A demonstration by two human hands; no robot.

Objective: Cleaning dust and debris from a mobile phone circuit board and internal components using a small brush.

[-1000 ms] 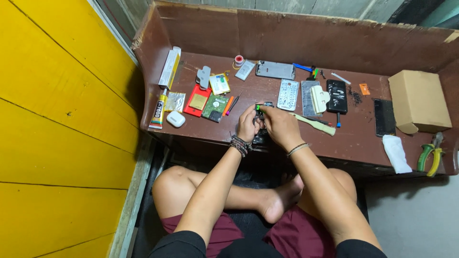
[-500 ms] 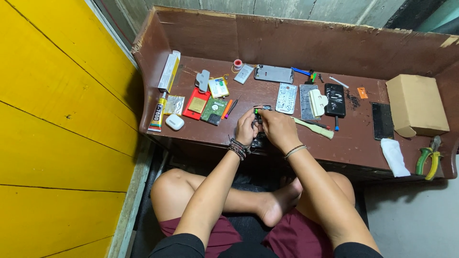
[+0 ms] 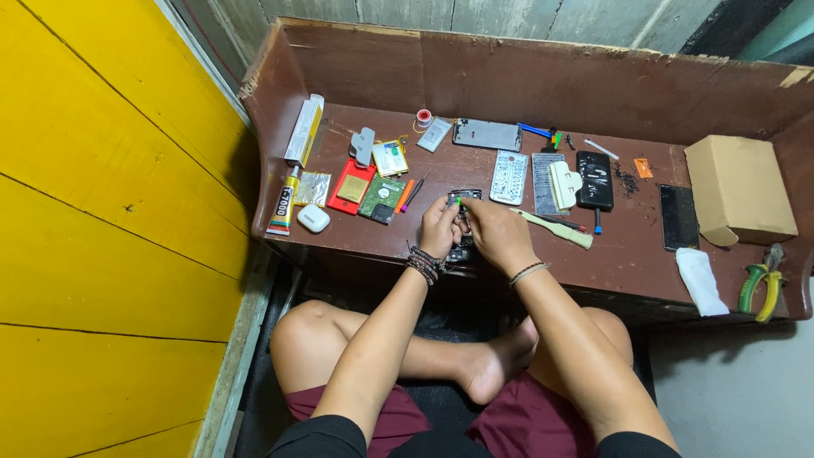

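Nothing has shifted: both hands (image 3: 471, 227) stay pinched on the small dark device (image 3: 462, 200).

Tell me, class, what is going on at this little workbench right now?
A person sits cross-legged at a low brown bench. Both hands meet over a small dark device near the front edge: the left hand steadies it, and the right hand works on it with a small green-tipped tool. Spread around are phone parts, a green circuit board, a tube of glue, a cardboard box and pliers, none of them being touched.
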